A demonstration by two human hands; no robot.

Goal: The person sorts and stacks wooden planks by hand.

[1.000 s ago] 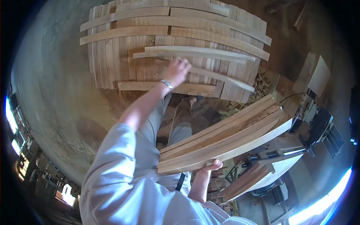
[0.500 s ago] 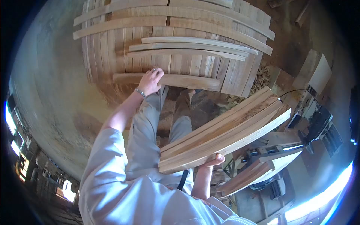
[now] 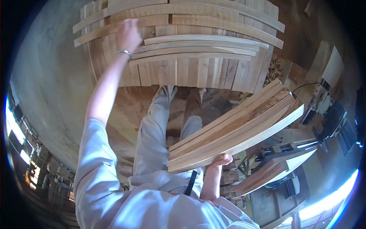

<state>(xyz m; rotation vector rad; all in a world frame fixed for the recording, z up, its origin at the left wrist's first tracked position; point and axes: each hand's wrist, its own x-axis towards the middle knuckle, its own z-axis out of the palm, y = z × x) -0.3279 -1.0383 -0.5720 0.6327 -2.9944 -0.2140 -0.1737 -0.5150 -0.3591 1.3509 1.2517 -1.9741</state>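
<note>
My left hand, with a bracelet at the wrist, reaches over the left side of a bed of wooden slats. Its fingers are blurred and overlap a curved wooden strip in this view. My right hand grips a stack of curved wooden strips from below, thumb against the near side. The stack slants across in front of my body, its far end raised to the right. Three thinner curved strips lie across the slats, right of my left hand.
More long curved strips lie in rows at the far side of the slats. To the right are wood shavings, a dark machine and another curved wooden piece. My legs stand close to the slats' near edge.
My left hand has moved away and left, from the near edge toward the far rows. The curved strip at the near edge no longer lies there. The right hand still holds the stack.
</note>
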